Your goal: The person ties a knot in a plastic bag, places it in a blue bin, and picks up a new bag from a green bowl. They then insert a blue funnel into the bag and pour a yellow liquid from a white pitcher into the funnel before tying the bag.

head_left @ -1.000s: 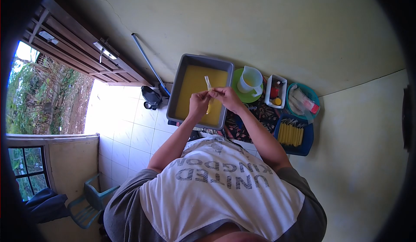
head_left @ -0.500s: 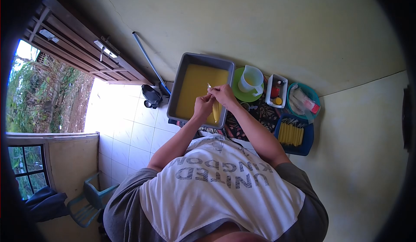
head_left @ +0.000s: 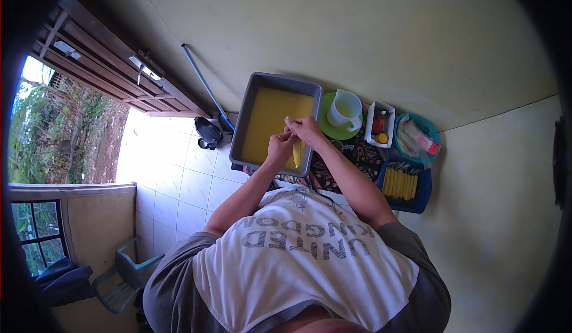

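Over a grey rectangular basin (head_left: 245, 124) of yellow liquid (head_left: 274, 115), my two hands meet at the top of a slim plastic tube bag (head_left: 297, 154). The filled bag is yellow and hangs below my fingers. My left hand (head_left: 280, 146) pinches at the bag's neck from the left side. From the right, my right hand (head_left: 307, 131) closes on the same upper end, its fingertips against those of my left. The fingers hide most of the bag's neck.
Right of the basin, a measuring jug (head_left: 344, 109) stands on a green plate (head_left: 333, 131). Beyond are a white container (head_left: 372, 131) of small items, a teal basin (head_left: 438, 131) with plastic bags, and a blue basket (head_left: 424, 190) of filled yellow tubes. A blue pole (head_left: 208, 88) leans left.
The fingers of my right hand have shifted slightly at the bag's neck, and its pale plastic end shows less. The filled bag hangs in nearly the same place.
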Demonstrator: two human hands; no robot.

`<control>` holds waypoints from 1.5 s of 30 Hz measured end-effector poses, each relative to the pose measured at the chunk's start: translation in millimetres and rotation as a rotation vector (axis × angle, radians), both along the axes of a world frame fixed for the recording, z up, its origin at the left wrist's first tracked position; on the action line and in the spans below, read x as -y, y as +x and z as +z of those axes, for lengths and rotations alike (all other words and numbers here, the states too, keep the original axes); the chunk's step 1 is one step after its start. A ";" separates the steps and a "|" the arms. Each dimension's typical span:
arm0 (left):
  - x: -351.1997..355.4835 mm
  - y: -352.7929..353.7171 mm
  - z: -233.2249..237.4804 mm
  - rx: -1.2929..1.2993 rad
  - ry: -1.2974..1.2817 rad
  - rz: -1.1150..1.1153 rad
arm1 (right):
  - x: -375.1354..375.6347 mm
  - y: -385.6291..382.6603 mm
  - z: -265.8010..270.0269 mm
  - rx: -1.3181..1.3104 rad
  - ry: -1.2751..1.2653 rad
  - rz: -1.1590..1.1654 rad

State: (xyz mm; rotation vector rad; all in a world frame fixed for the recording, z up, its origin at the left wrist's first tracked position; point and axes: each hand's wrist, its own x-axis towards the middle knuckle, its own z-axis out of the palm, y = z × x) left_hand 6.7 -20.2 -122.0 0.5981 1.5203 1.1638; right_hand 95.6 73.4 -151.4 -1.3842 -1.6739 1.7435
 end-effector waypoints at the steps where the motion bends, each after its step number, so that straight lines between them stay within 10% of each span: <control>1: -0.7 -1.4 1.5 0.070 0.049 0.045 | 0.5 6.1 15.4 0.027 -0.010 0.024; 6: -7.3 -29.0 16.7 0.264 -0.069 0.075 | 31.4 21.4 22.7 -0.218 -0.037 -0.108; 11: -10.8 -34.4 -12.0 0.593 -0.262 0.083 | 46.6 32.1 15.2 0.156 0.352 0.156; 45: -6.7 -33.6 -27.7 0.810 -0.348 -0.001 | 50.1 33.8 21.9 0.350 0.407 0.163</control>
